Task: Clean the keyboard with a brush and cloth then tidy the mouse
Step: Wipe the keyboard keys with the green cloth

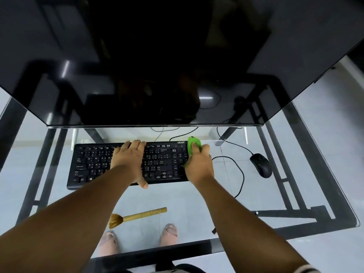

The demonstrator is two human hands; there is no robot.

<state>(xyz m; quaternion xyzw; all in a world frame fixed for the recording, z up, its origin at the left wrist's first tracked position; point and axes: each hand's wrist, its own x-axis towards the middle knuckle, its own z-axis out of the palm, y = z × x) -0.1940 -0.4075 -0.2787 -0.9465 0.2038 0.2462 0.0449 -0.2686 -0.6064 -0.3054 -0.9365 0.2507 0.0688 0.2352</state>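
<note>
On glass desk point(197, 198) | left hand point(129, 161) flat on keyboard point(88, 164) | right hand point(199, 166) grips cloth point(193, 144) | risk: wiping near cable point(239, 174) may drag mouse point(261, 164)

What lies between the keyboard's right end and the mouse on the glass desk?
In the head view, only a looping black cable on bare glass lies between the keyboard and the mouse.
</note>
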